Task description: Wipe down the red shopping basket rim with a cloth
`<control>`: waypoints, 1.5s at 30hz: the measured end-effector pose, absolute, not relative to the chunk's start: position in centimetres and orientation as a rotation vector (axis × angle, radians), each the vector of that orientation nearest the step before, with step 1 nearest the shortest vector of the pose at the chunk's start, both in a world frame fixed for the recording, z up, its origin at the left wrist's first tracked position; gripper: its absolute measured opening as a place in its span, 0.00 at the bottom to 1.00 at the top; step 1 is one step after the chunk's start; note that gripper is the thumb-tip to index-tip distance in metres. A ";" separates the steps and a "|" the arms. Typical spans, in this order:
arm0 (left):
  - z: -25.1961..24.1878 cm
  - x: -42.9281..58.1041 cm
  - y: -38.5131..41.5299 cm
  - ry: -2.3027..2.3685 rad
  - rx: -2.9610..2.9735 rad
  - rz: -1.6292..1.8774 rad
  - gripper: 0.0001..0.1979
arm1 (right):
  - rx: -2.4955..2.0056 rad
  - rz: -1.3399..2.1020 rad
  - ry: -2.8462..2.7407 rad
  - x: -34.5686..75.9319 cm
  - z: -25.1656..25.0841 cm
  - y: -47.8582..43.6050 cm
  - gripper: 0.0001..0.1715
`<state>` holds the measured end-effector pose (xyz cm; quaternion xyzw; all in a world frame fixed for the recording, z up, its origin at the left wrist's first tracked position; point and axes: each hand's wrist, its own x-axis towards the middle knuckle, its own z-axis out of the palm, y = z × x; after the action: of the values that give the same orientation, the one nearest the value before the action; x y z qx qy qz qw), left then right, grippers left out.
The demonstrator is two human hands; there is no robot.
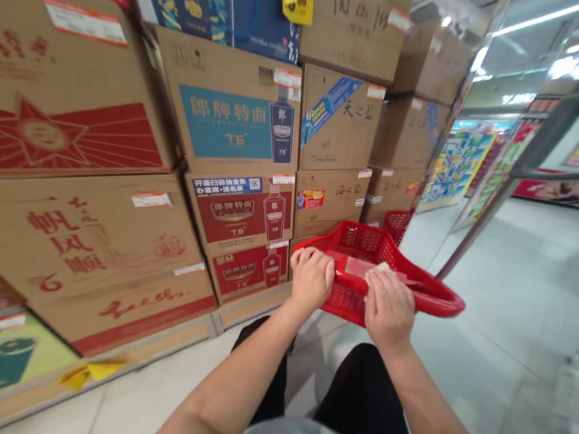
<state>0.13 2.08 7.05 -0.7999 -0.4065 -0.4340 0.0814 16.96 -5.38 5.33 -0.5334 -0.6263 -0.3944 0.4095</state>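
Red perforated-plastic cart (344, 300): left hand (313, 277), right hand (390, 306) wrapped round handlebar (356, 268), spaced apart, presumably for even steering; brown cardboard cartons (342, 151) alongside.

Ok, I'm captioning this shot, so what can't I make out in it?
In the head view:
Red basket: much of its inside, hidden by handle, left hand and right hand.
Blue box: top, cut off by the upper edge.
Price labels: print too small.
Distant shelf goods: blurred.
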 end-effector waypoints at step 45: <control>7.1 0.7 1.2 -1.199 -2.342 -1.264 0.13 | -1.640 -0.861 -1.526 17.4 7.7 -6.2 0.17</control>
<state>0.72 1.21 7.13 -0.7974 -0.4082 -0.4303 0.1109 17.40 -6.22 7.72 -0.6368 -0.5927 -0.3344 0.3625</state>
